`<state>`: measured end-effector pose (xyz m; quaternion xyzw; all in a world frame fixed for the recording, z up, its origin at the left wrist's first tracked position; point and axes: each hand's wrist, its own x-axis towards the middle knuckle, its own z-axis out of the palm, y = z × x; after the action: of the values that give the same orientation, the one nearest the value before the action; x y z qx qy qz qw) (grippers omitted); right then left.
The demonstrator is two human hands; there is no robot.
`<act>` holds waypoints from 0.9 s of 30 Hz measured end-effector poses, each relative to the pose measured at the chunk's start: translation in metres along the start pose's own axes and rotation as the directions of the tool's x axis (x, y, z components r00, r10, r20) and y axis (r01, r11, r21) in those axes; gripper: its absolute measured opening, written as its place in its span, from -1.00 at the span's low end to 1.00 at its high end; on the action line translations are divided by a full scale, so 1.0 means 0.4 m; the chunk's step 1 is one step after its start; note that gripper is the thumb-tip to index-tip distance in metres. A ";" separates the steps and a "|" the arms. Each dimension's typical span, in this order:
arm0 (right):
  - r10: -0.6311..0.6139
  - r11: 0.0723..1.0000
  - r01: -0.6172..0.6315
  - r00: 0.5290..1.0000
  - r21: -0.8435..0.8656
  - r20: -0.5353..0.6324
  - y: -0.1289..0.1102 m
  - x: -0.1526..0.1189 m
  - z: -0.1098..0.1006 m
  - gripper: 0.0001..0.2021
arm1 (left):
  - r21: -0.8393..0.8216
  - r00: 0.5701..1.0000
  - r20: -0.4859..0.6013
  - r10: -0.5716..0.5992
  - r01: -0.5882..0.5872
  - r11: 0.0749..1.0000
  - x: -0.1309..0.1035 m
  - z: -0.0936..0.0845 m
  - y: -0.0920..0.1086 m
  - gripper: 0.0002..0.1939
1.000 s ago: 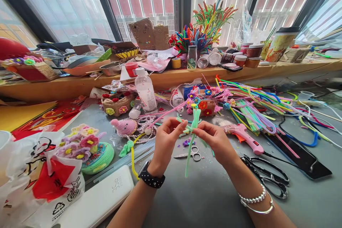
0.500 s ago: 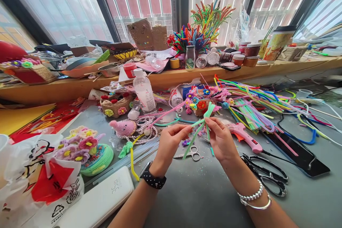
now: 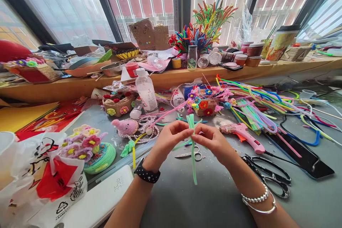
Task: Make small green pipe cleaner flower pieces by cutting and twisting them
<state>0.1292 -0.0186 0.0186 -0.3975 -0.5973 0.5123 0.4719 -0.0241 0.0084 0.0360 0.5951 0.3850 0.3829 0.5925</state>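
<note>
Between my two hands is a bundle of light green pipe cleaners (image 3: 190, 121), its short looped tops above the fingers and one long end hanging straight down. My left hand (image 3: 172, 138) pinches the bundle from the left, closed on it. From the right, my right hand (image 3: 213, 141) grips it too, thumb and fingers pressed together. Both sets of fingertips meet at the middle of the bundle, hiding that part. Small scissors (image 3: 197, 155) lie on the table just behind the hanging strand.
A pink glue gun (image 3: 247, 137), black-handled scissors (image 3: 272, 178) and a phone (image 3: 301, 155) lie to the right. Colourful pipe cleaners (image 3: 256, 103) spread behind them. On the left are a white power bank (image 3: 107, 194), a crocheted flower pot (image 3: 104, 158) and a plastic bottle (image 3: 146, 92).
Both hands have come together and moved slightly down and left. The green bundle has turned upright, its long end now hanging down. The view has shifted a little.
</note>
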 end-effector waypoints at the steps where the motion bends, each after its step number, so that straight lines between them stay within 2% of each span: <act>1: -0.009 1.000 0.009 1.000 -0.022 0.000 0.000 0.001 0.004 -0.84 | 0.007 1.000 0.005 0.000 0.000 1.000 0.000 0.005 -0.002 -0.85; 6: -0.031 0.997 0.024 0.995 -0.079 -0.090 0.011 0.005 0.008 -0.85 | -0.002 0.997 -0.068 0.033 -0.033 0.999 0.002 0.019 -0.014 -0.79; 13: -0.081 0.993 0.065 0.981 -0.096 -0.175 0.022 0.004 0.011 -0.87 | 0.090 0.984 -0.140 0.108 -0.096 0.991 0.001 0.026 -0.023 -0.80; 19: -0.080 0.996 0.070 0.978 -0.059 -0.193 0.024 0.002 0.013 -0.86 | -0.078 0.987 -0.144 0.077 -0.089 0.993 0.000 0.039 -0.024 -0.81; 27: -0.101 0.995 0.104 0.960 -0.004 -0.263 0.028 0.004 0.020 -0.85 | -0.122 0.955 -0.281 0.092 -0.131 0.984 -0.003 0.063 -0.035 -0.84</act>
<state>0.1209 -0.0173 0.0077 -0.4282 -0.5469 0.4328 0.5747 -0.0017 -0.0028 0.0219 0.5144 0.4013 0.5204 0.5509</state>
